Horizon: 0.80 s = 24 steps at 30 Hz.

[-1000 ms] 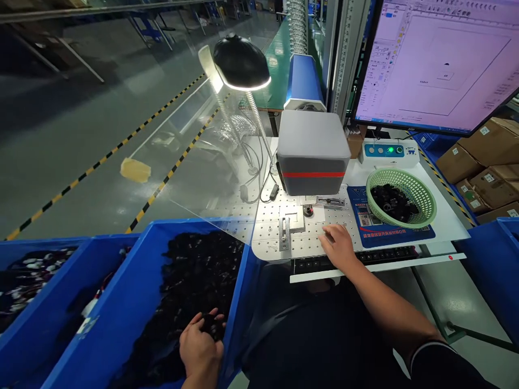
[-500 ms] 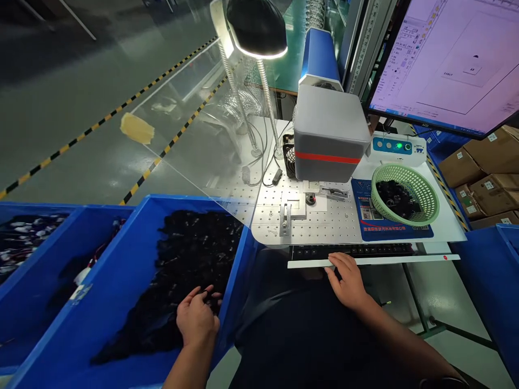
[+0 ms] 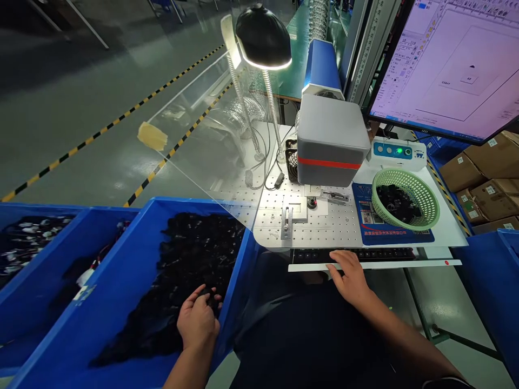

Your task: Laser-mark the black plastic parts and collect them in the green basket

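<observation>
My left hand is over the large blue bin, its fingers curled round a small black part whose exact kind I cannot make out. Beneath it spreads a heap of small black parts. On the edge of the keyboard tray lies my right hand, open, with its fingers reaching over the black keyboard. Behind the keyboard, a small round black part sits beside the metal fixture on the perforated plate, under the grey machine head.
A green basket with black parts stands on a blue mat. Above it is a monitor. A lit lamp and a clear sheet stand left of the machine. Cardboard boxes are stacked at right.
The view has shifted slightly, so the bench appears a little lower. My left fingers have closed more around the black part. My right hand stays at the keyboard tray.
</observation>
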Each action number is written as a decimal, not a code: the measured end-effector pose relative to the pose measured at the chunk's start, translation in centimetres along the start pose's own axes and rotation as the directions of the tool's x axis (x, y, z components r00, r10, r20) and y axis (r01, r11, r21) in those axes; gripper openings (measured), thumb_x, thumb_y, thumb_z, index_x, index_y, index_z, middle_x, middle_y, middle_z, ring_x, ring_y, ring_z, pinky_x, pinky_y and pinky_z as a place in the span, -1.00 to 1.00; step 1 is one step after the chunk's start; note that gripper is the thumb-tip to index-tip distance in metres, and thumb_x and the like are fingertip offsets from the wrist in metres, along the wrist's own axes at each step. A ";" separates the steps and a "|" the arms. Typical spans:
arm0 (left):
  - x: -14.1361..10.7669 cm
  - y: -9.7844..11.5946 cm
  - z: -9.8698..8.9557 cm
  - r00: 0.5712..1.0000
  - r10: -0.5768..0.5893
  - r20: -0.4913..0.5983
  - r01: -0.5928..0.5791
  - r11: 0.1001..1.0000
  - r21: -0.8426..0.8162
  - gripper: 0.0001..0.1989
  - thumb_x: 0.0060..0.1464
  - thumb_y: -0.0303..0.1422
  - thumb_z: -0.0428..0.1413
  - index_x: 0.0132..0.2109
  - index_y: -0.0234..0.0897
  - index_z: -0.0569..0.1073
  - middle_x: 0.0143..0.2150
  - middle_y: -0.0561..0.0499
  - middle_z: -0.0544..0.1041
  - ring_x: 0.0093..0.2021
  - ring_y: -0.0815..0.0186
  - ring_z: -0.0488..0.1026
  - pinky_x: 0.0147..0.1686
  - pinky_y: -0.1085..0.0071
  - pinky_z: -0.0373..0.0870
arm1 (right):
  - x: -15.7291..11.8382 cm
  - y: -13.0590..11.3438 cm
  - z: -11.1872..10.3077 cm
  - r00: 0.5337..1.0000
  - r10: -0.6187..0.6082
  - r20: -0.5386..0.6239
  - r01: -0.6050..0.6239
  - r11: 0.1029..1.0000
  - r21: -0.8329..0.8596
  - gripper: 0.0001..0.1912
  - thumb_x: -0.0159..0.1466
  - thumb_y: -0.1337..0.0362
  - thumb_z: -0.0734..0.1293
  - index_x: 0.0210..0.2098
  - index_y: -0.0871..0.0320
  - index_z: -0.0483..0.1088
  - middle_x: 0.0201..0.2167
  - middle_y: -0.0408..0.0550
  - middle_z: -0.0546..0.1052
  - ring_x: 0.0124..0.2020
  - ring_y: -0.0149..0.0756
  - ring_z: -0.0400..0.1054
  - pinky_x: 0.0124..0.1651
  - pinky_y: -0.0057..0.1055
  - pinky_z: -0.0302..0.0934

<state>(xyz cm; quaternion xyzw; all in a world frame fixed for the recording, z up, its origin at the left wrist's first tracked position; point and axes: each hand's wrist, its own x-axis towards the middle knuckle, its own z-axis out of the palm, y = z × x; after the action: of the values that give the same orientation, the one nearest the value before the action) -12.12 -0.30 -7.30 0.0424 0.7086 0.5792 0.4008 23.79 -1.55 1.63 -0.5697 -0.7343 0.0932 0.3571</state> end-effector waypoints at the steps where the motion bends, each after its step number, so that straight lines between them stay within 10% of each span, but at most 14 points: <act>1: -0.1 0.1 0.1 1.000 0.003 -0.003 -0.003 1.000 -0.002 -0.61 -0.27 -0.46 0.13 -0.17 -0.24 0.42 -0.37 0.05 0.47 -0.55 0.39 0.34 -0.66 0.52 0.23 | 0.8 0.1 -0.3 1.000 0.000 -0.030 0.000 1.000 0.004 -0.74 0.34 0.26 0.29 0.02 0.03 0.44 -0.11 0.03 0.58 -0.03 -0.09 0.45 0.05 -0.02 0.35; 7: -0.3 0.4 0.2 0.999 -0.013 -0.038 0.013 1.000 -0.003 -0.63 -0.29 -0.46 0.16 -0.20 -0.27 0.41 -0.37 0.04 0.48 -0.54 0.39 0.36 -0.65 0.51 0.24 | 4.7 -0.1 -1.7 0.987 -0.006 -0.162 0.015 0.998 0.054 -0.75 0.34 0.31 0.27 -0.02 0.04 0.46 -0.15 0.03 0.58 -0.07 -0.12 0.47 0.00 -0.08 0.40; 24: -1.1 1.0 0.6 0.999 -0.004 -0.051 0.005 1.000 0.010 -0.68 -0.22 -0.47 0.14 -0.20 -0.26 0.44 -0.36 0.04 0.49 -0.53 0.39 0.38 -0.62 0.51 0.29 | -1.0 0.0 1.1 0.998 0.025 0.061 -0.025 1.000 -0.004 -0.71 0.36 0.34 0.21 0.02 0.05 0.44 -0.12 0.02 0.59 -0.07 -0.16 0.49 -0.01 -0.13 0.39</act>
<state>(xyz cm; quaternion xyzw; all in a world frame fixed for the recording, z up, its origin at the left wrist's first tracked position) -11.41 -0.04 -5.94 0.0282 0.7216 0.5755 0.3838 23.17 -2.14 0.45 -0.5762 -0.7380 0.1140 0.3324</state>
